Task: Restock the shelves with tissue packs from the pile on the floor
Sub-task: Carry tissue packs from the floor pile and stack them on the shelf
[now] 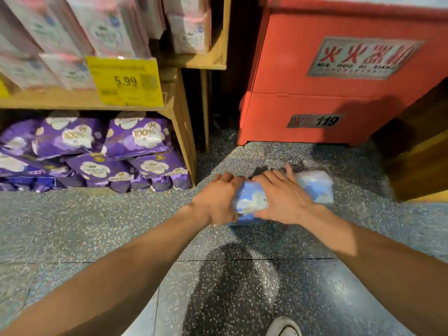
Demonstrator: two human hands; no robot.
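Observation:
A blue and white tissue pack (249, 202) lies on the speckled floor between my two hands. My left hand (218, 200) presses against its left end, fingers curled over the top. My right hand (283, 197) lies flat over its right side. Another blue and white tissue pack (315, 185) sits just behind and to the right, partly hidden by my right hand. The wooden shelf (84, 100) stands at the left, with purple packs (138, 139) in its bottom bay and pink and white packs (106, 25) above.
A red metal cabinet (327, 93) with a white sign stands on the floor behind the packs. A dark wooden unit (417, 161) is at the right. A yellow price tag (126, 81) reads 5.99. My shoe (283, 327) shows at the bottom.

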